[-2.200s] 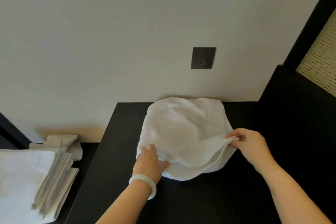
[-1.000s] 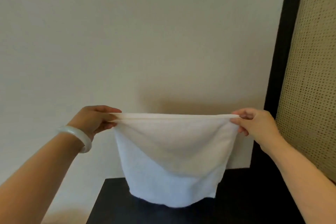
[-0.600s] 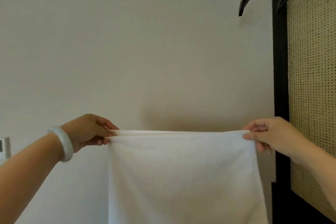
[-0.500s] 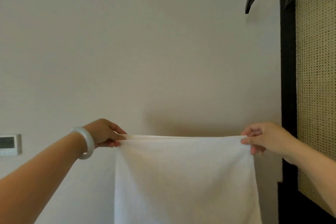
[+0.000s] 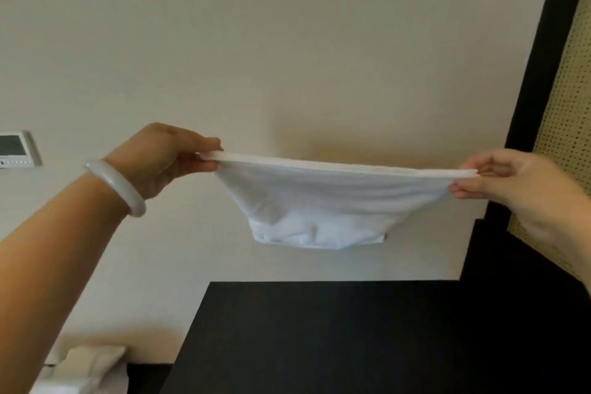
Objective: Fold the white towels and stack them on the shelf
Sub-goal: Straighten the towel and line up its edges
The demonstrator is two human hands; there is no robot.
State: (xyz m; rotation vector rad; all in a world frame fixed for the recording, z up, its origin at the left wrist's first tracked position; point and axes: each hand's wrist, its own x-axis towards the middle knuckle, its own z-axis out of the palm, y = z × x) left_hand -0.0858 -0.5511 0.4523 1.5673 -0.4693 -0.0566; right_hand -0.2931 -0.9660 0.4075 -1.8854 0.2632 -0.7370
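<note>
White towel (image 5: 326,201) is held up in the air in front of a pale wall (image 5: 256,41), above the far part of a black tabletop (image 5: 351,336) and clear of it. Its upper hem is stretched almost level between two hands, and the cloth below sags into a narrower, bunched pouch.

The hem's left corner is pinched by the left hand (image 5: 163,160), whose fingers (image 5: 204,141) are closed tight on the cloth. The right corner is pinched in the same way by the right hand (image 5: 511,182), its fingers (image 5: 473,166) curled onto the hem. A white bangle (image 5: 115,185) is worn on the left wrist.

A dark sliver (image 5: 385,236) shows on the wall at the towel's lower right edge, the rest of it hidden by the cloth, so what it is cannot be told. At the lower left, beside the tabletop and lower than it, a pile of pale folded cloth (image 5: 86,368) is seen, partly covered by the left forearm and cut off by the picture's edge. A black upright frame (image 5: 537,73) and a woven cane panel (image 5: 569,105) are seen at the right.

A small control panel (image 5: 16,149) with a dark screen is mounted on the wall at the far left; the row of marks under the screen is too small to be read
</note>
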